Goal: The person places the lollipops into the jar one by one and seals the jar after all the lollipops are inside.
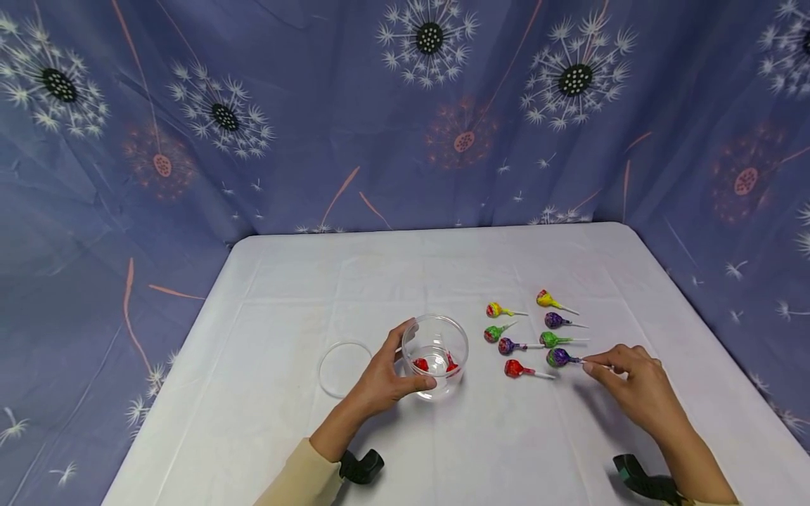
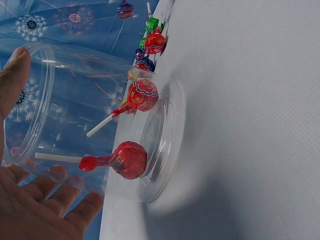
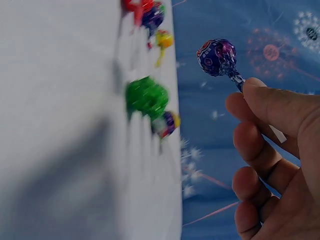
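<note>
My left hand [image 1: 389, 376] grips a clear plastic jar [image 1: 467, 348] round its side, the thumb at the front. Inside, two red lollipops [image 2: 131, 160] rest at the bottom with their white sticks toward the mouth. My right hand [image 1: 639, 386] pinches a purple lollipop [image 3: 217, 57] by its stick, between thumb and forefinger. The right wrist view shows it raised above the table. Beneath and left of it lie a green lollipop [image 1: 554, 340], another purple lollipop [image 1: 508, 346] and a red lollipop [image 1: 515, 368].
Farther back on the white table [image 1: 285, 422] lie two yellow lollipops [image 1: 545, 299], a purple lollipop [image 1: 553, 320] and a smaller-looking green lollipop [image 1: 493, 334]. Left of the jar, a clear round lid [image 1: 320, 369] lies flat. A patterned blue cloth [image 1: 316, 105] hangs behind the table.
</note>
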`<state>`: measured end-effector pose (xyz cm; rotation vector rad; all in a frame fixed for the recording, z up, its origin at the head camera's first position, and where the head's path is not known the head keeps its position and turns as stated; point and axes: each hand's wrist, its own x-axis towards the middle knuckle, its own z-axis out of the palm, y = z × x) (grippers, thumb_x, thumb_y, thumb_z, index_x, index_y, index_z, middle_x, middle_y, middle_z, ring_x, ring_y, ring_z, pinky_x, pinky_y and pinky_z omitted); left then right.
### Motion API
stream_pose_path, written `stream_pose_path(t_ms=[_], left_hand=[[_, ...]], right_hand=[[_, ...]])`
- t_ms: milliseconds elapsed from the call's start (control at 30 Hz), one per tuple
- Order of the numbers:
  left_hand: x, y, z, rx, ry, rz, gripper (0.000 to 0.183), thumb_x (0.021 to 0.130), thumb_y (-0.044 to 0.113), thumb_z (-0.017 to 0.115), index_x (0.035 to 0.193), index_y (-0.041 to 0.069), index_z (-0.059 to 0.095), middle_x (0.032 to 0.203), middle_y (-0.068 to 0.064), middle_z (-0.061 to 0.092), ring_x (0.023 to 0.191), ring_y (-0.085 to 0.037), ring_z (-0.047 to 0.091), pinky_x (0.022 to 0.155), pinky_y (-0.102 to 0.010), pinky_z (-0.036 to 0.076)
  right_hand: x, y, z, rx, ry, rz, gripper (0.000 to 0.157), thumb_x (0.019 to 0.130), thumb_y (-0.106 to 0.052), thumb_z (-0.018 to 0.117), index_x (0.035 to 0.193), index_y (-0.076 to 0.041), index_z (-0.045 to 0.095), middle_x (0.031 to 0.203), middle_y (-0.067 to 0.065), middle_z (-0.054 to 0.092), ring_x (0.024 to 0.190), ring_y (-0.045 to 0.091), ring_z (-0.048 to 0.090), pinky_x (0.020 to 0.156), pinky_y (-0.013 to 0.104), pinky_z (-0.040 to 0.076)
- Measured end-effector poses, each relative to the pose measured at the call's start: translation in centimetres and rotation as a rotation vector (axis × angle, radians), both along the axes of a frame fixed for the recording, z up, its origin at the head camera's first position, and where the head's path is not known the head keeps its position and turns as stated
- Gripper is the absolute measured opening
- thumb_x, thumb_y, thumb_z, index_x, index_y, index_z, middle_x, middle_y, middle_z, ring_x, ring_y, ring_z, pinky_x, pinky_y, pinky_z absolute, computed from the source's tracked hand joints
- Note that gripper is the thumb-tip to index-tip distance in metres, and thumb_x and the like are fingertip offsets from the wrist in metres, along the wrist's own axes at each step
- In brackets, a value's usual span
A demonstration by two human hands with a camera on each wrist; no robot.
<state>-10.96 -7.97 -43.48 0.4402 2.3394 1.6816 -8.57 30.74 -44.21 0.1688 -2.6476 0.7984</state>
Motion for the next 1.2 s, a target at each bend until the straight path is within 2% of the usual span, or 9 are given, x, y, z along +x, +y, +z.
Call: stream_pose_path(t_ms=[100,500,833,1067,1200], left_hand=[[-0.5,-0.1,-1.5,0.001,0.015,0.002,0.094,0.073,0.030,0.082,0.147,0.032,0.024,0.150,-0.010,0.036,0.134,-0.037,0.040,0.111,-0.054,0.033],[-0.6,-0.2,-1.7,0.017,0.034,-0.004,0.092,0.073,0.028,0.081,0.146,0.030,0.025,0.149,-0.011,0.037,0.135,-0.033,0.040,0.112,-0.050,0.033],[-0.6,-0.2,-1.5,0.021,0.035,-0.013,0.094,0.073,0.029,0.082,0.147,0.031,0.024,0.150,-0.011,0.036,0.137,-0.030,0.038,0.113,-0.047,0.033],[-0.6,-0.1,-1.6,0.019,0.042,-0.006,0.093,0.073,0.029,0.082,0.146,0.030,0.025,0.150,-0.010,0.037,0.138,-0.028,0.037,0.114,-0.046,0.033],[-0.6,-0.1,-1.5,0.007,0.028,0.003,0.092,0.073,0.026,0.081,0.146,0.029,0.025,0.150,-0.009,0.037,0.138,-0.027,0.037,0.114,-0.046,0.032]], right_hand=[[0.0,-0.8,0.9,0.000,0.014,0.005,0.006,0.080,-0.013,0.074,0.086,-0.013,0.076,0.069,-0.014,0.058,0.073,-0.004,0.037,0.065,0.022,0.022],[-0.8,-4.8,4.3,-0.088,0.099,0.086,0.012,0.076,-0.006,0.075,0.086,-0.013,0.076,0.070,-0.012,0.058,0.077,-0.003,0.040,0.066,0.021,0.024],[-2.1,-7.8,5.7,-0.137,0.073,0.157,0.011,0.079,-0.008,0.075,0.087,-0.015,0.076,0.078,-0.008,0.061,0.083,-0.002,0.041,0.071,0.023,0.028],[-3.2,-9.7,6.3,-0.168,0.136,0.275,0.017,0.074,-0.002,0.077,0.085,-0.015,0.075,0.075,-0.010,0.058,0.078,0.004,0.042,0.070,0.022,0.029],[-3.8,-10.9,6.7,-0.180,0.138,0.327,0.019,0.074,-0.003,0.077,0.085,-0.018,0.075,0.076,-0.011,0.058,0.080,0.004,0.043,0.070,0.023,0.030]])
